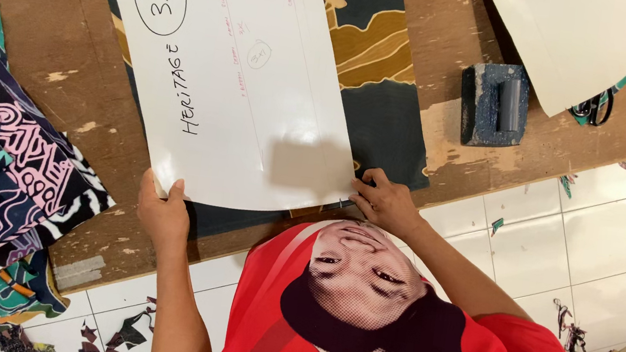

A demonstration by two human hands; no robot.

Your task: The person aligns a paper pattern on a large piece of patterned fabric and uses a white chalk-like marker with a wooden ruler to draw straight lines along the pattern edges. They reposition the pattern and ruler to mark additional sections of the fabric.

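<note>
White pattern sheet held by both hands on dark fabric.

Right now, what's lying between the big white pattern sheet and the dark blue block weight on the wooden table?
In the head view, between the white pattern sheet and the dark blue block weight lies dark batik cloth with tan motifs, then bare wooden table.

No packages, labels, signs, screens.
</note>
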